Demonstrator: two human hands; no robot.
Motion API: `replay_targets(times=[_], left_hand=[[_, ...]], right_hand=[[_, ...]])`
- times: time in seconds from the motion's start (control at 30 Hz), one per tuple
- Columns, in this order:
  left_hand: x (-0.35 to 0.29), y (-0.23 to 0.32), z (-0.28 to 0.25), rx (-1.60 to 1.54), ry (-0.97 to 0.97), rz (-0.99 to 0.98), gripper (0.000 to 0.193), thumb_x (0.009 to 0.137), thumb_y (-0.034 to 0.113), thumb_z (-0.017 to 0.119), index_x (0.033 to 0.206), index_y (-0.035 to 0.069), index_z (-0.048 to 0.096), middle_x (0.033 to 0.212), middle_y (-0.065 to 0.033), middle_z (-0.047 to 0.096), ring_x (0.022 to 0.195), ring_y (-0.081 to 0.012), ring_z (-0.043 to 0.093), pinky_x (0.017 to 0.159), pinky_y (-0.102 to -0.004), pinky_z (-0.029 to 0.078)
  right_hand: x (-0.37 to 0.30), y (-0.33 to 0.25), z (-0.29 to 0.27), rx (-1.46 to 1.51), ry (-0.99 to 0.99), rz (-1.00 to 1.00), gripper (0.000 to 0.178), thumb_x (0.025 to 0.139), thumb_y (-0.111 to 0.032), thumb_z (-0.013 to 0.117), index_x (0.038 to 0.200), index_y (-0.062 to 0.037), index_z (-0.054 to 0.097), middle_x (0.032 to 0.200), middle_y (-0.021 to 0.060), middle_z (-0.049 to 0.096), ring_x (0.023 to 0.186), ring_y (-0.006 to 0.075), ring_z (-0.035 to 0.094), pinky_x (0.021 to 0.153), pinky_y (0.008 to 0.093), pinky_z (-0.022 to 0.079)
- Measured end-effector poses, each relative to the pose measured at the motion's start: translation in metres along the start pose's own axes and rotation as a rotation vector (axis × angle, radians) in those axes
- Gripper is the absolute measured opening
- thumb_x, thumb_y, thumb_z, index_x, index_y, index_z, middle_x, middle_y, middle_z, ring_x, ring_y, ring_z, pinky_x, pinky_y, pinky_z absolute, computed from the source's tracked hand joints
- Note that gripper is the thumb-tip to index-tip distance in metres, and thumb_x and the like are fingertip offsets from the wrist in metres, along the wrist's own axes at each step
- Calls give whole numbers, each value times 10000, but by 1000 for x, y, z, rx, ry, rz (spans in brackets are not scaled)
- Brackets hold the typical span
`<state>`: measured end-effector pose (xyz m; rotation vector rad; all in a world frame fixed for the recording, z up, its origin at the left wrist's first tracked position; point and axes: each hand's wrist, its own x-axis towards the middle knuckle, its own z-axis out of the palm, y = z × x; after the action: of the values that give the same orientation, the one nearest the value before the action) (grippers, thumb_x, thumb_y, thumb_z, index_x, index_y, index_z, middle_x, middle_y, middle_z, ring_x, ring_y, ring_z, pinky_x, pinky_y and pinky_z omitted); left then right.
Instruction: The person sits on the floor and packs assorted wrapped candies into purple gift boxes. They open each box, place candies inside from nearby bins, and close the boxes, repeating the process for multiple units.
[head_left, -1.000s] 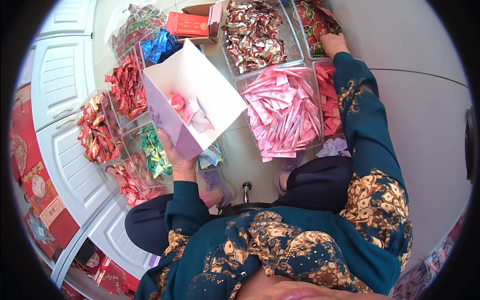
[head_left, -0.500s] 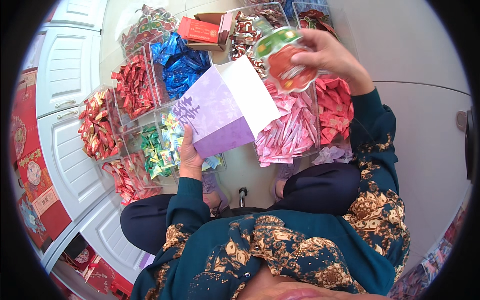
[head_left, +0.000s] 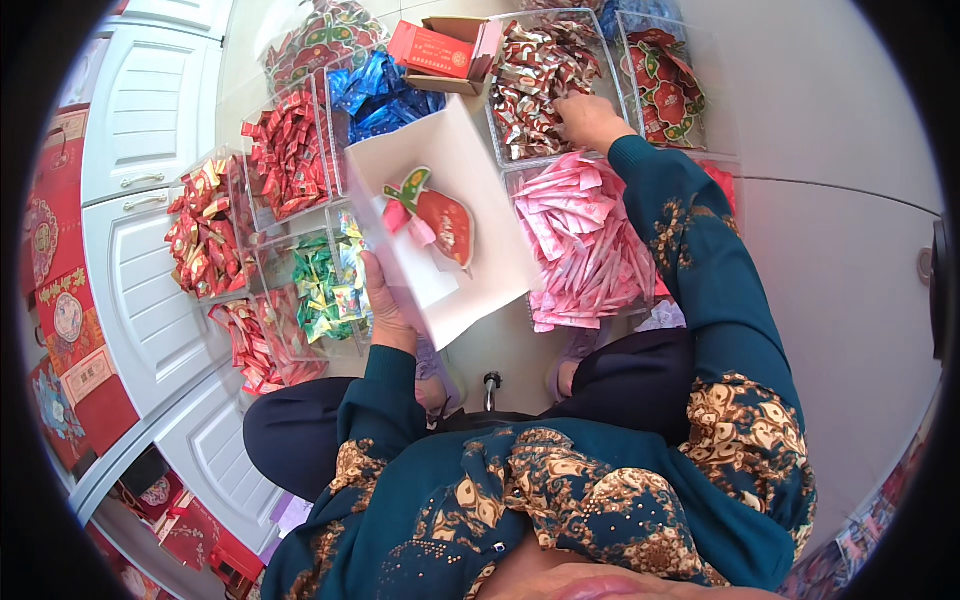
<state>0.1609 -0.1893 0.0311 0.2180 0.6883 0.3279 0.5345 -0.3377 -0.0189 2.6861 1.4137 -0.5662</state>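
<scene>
My left hand (head_left: 385,305) grips the near edge of an open white box (head_left: 485,290), holding it tilted above my lap. Inside it lie a red apple-shaped packet (head_left: 447,222) and a pink wrapped sweet (head_left: 413,224). My right hand (head_left: 590,120) reaches forward into a clear bin of red-and-silver wrapped sweets (head_left: 535,65). Its fingertips are down among the wrappers, so what they hold is hidden.
Clear bins ring the box: pink sachets (head_left: 590,240), blue sweets (head_left: 380,95), red sweets (head_left: 285,150), red-gold sweets (head_left: 205,225), green sweets (head_left: 325,280) and more apple-shaped packets (head_left: 665,85). A red carton (head_left: 435,50) lies at the back. White cabinet doors (head_left: 140,200) stand at left.
The apple-shaped packet went from my right hand into the box. My right hand then moved forward to the red-and-silver sweets. The box has tipped so its inside shows.
</scene>
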Motion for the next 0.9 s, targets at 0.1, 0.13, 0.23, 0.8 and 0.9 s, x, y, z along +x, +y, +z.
replay_targets(times=[0.1,0.13,0.23,0.8,0.9], left_hand=[[6,-1,0,11,-31,65,671,838,511,658,1299,53,490,1227,-95,590,1093,-258,581,982,-417,462],[7,-1,0,3,-32,89,671,839,499,662,1307,53,482,1237,-96,585,1107,-260,574,988,-421,458],[10,1,0,-108,-76,64,663,834,402,707,1342,65,446,1296,-118,548,1194,-287,525,1025,-449,430],[-39,90,76,26,-241,359,691,855,453,664,1370,63,420,1325,-121,524,1198,-303,517,1022,-456,427],[-104,178,97,234,-269,576,659,896,527,555,1370,86,431,1306,-88,536,1159,-261,528,1013,-449,410]], right_hand=[[1,4,-4,-33,-87,44,199,777,-153,647,951,-63,682,919,152,698,885,337,676,737,433,542],[-1,5,-11,-59,-105,28,184,776,-149,644,930,-58,689,919,156,698,883,338,676,735,431,542],[-13,-1,-43,11,-120,85,199,792,-234,657,911,-85,715,905,167,692,872,332,673,747,438,532],[-30,-88,-216,620,296,-249,421,880,-273,674,1206,-17,598,892,59,671,755,127,635,703,257,511],[7,-109,-198,474,366,-212,399,843,-261,686,1152,-16,635,930,159,703,856,278,688,761,359,538]])
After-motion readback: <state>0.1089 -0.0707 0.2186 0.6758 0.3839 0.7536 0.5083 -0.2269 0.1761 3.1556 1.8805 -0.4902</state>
